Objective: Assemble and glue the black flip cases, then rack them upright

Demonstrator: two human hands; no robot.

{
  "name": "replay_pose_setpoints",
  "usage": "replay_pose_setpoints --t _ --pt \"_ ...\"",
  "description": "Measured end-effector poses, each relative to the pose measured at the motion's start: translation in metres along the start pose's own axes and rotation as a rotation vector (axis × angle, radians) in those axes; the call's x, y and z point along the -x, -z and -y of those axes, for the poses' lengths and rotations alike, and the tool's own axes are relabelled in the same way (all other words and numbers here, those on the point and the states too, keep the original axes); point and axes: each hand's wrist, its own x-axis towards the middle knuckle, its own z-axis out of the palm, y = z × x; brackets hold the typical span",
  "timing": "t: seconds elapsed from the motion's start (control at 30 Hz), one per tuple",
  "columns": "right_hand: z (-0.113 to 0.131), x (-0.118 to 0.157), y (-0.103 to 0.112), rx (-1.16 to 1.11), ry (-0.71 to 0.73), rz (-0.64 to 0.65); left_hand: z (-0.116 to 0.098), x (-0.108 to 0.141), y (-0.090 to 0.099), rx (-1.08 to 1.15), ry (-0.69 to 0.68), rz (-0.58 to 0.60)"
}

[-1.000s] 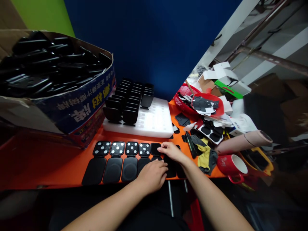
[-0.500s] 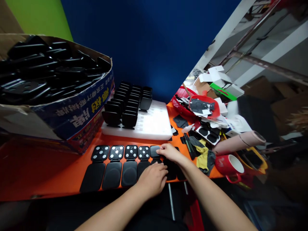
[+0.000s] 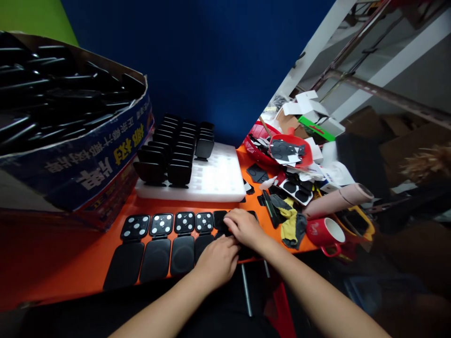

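Note:
A row of black flip cases (image 3: pixel 182 253) lies unfolded on the orange table. White round dots mark the upper halves of those at left, such as this dotted lid (image 3: pixel 161 225). My left hand (image 3: pixel 219 260) rests palm down over the lower half of a case, fingers loosely laid on it and their tips partly hidden. Just above and right of it, my right hand (image 3: pixel 244 229) has its fingers bent and drawn together beside a plain black lid (image 3: pixel 220 219). Whatever is between those fingertips is too small or hidden to make out.
Black cases stand in rows on a white foam block (image 3: pixel 225 173). A large cardboard box (image 3: pixel 116 155) full of black cases is at left. On the right are a red basket (image 3: pixel 260 150), a yellow-and-grey glove (image 3: pixel 291 225), a red mug (image 3: pixel 322 234) and a pink roll (image 3: pixel 340 201).
My right hand has shifted from the lid's right edge, and that lid looks darker now than its earlier grey. My left hand stays over the lower half. The view has moved slightly.

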Motion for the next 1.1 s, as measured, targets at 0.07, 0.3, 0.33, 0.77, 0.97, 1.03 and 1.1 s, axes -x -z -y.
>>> replay_pose_setpoints --t 0.07,0.3,0.33,0.77,0.97,1.03,1.1 --pt "-0.001 0.013 -0.007 -0.039 0.165 0.023 0.000 0.000 -0.001 -0.010 0.001 0.017" --pt "0.007 0.012 -0.018 0.043 0.052 0.052 0.001 0.000 -0.001 -0.012 -0.006 0.059" --pt "0.009 0.010 -0.018 0.048 0.042 0.038 0.001 0.000 0.000 -0.013 -0.007 0.059" --pt "-0.073 0.012 0.019 -0.109 -0.288 -0.259 0.004 -0.002 -0.002 -0.097 -0.062 0.037" --pt "-0.110 -0.056 0.042 -0.120 -0.419 -0.191 0.007 -0.002 -0.004 -0.171 -0.097 0.018" --pt "-0.111 -0.075 0.045 -0.126 -0.473 -0.155 0.007 -0.002 -0.004 -0.185 -0.093 0.020" --pt "-0.113 -0.088 0.047 -0.140 -0.539 -0.110 0.007 -0.002 -0.003 -0.189 -0.085 0.019"
